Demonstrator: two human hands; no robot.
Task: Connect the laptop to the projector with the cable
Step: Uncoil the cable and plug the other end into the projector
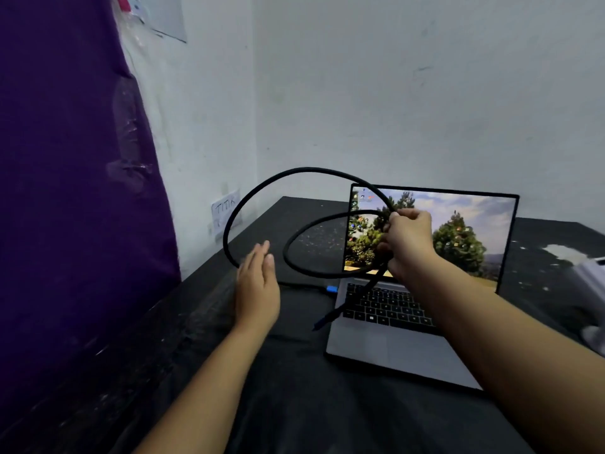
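Right hand (pixel 407 240), fingers clamped on the looped cable (pixel 262 188), dangles its free plug (pixel 322 322) down-left toward the open-fingered left hand (pixel 257 286), just beside the laptop (pixel 393 348)

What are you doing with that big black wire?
A person is sorting out a black cable beside an open laptop on a dark table. The right hand grips the cable where its loops cross, in front of the screen. The left hand is open, reaching toward a loop without holding it. One blue-tipped plug sits at the laptop's left edge; the other end dangles free, not yet connected to anything.
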